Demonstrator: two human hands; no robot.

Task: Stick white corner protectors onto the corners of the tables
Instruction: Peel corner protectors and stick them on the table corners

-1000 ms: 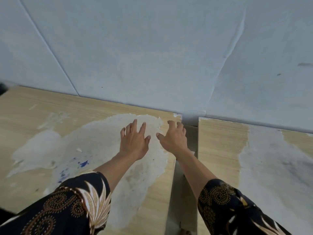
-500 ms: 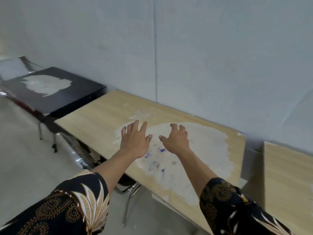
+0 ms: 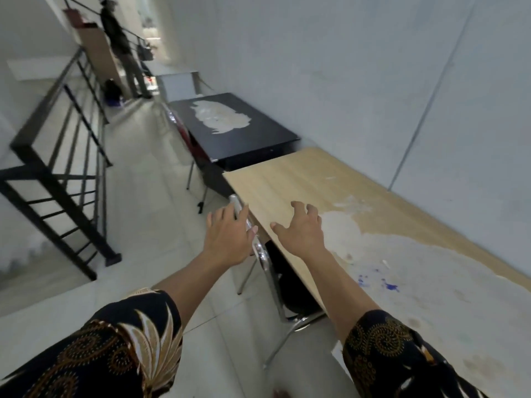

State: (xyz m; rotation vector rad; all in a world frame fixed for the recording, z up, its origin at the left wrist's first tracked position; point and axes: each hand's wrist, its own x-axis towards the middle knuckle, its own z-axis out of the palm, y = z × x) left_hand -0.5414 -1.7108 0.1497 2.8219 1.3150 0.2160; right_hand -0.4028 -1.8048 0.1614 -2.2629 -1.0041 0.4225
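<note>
Two tables stand in a row along the wall (image 3: 359, 67) on the right, the far table (image 3: 273, 133) just beyond the end of the near table (image 3: 316, 179). A chair (image 3: 263, 254) is tucked under the near table's left edge. The person's right hand (image 3: 301, 229) is over that table, near its left edge; the left hand (image 3: 228, 235) is left of the edge, over the chair's back. Across the floor (image 3: 149, 214) to the left runs a stair railing (image 3: 57, 168), with a figure (image 3: 120, 44) standing at the far end.
</note>
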